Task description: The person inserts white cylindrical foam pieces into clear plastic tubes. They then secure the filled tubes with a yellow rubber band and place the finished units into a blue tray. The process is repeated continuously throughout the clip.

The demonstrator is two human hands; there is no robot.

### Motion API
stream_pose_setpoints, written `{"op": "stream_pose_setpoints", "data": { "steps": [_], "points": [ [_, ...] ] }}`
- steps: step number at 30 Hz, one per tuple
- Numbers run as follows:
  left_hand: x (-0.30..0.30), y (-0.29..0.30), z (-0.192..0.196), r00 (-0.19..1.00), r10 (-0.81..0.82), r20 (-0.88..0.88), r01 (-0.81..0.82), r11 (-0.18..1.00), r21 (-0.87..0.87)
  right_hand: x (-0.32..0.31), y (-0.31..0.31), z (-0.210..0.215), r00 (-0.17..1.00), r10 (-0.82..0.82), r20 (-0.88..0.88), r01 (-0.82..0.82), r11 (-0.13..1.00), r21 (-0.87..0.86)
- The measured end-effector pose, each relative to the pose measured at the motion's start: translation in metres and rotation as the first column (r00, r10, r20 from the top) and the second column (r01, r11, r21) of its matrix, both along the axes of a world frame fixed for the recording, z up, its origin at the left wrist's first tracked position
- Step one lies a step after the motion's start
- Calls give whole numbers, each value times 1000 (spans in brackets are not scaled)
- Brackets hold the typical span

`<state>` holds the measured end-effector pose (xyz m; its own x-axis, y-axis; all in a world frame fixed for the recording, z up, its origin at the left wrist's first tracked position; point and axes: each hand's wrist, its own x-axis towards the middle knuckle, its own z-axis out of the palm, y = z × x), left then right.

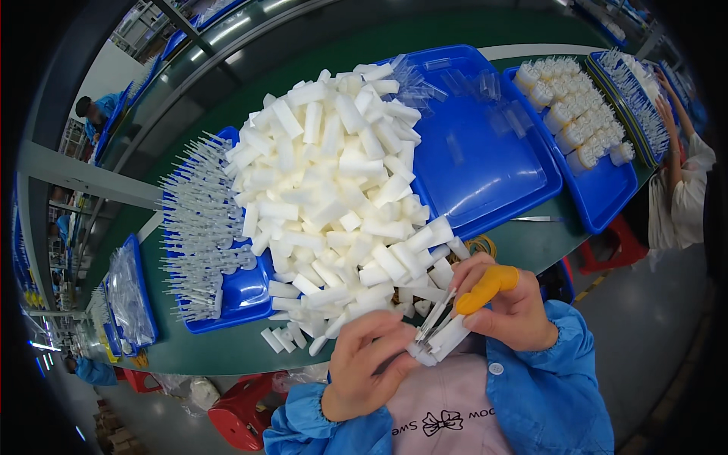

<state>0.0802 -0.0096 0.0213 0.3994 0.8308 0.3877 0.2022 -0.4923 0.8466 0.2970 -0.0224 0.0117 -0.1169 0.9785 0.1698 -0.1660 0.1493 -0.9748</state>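
A long green work table (531, 243) carries several blue trays (485, 152). White foam blocks (334, 182) heap over the middle trays and spill onto the table top; a few loose blocks (279, 339) lie at its near edge.

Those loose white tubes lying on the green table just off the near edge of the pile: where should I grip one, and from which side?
Probably take a loose white tube across its middle, from above. It lies flat on the green table, apart from the white pile, so both long sides are free; its ends point toward neighbouring tubes. The left hand is nearest.
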Motion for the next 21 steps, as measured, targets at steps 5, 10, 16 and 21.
{"op": "stream_pose_setpoints", "data": {
  "steps": [5, 10, 16, 21],
  "points": [
    [-6, -1, -3, 996, -88, -9, 85, 979, -188, -16, -11, -4, 988, -106, -113, 108, 994, 18],
    [-6, -12, -8, 980, 72, 184, -26, 970, -242, -31, -20, -10, 977, -151, -153, 153, 988, -3],
    [-8, 2, -5, 980, -1, 199, 59, 957, -285, 5, 10, 1, 975, -82, 205, 72, 996, 53],
    [-10, 2, -5, 955, 62, 291, 56, 923, -380, 22, 29, -8, 576, -371, 728, 223, 928, 297]
  ]
}}
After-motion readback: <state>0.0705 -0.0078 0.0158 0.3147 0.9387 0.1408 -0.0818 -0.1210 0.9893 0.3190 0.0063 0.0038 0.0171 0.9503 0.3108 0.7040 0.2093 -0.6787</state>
